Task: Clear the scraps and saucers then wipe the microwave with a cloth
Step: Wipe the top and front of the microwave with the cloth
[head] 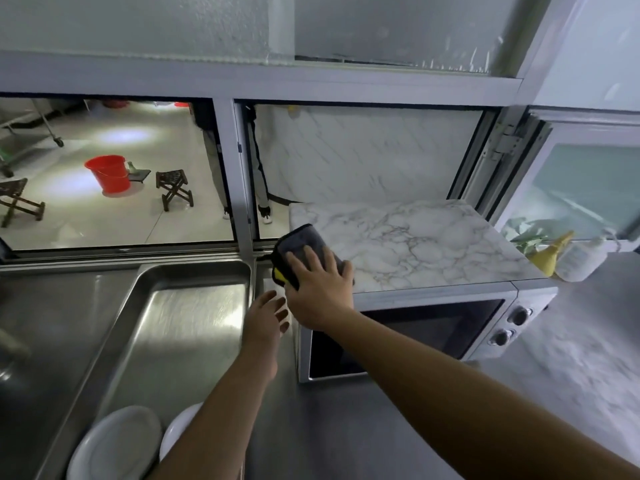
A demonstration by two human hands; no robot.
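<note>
A silver microwave [408, 336] with a dark door and two knobs stands on the steel counter, its top covered in a marble pattern [415, 244]. My right hand [320, 289] presses a dark grey cloth with a yellow edge [299, 245] flat on the top's front left corner, fingers spread. My left hand [265, 318] hovers with relaxed fingers just left of the microwave, beside its side wall, holding nothing. Two white saucers [117, 445] lie in the steel tray at the bottom left, one partly hidden behind my left forearm.
A large steel tray [187, 306] sits left of the microwave. A yellow spray bottle [550, 254] and a clear bottle [581, 259] stand to the microwave's right. A window behind shows a red bucket [107, 176] and stools on a floor below.
</note>
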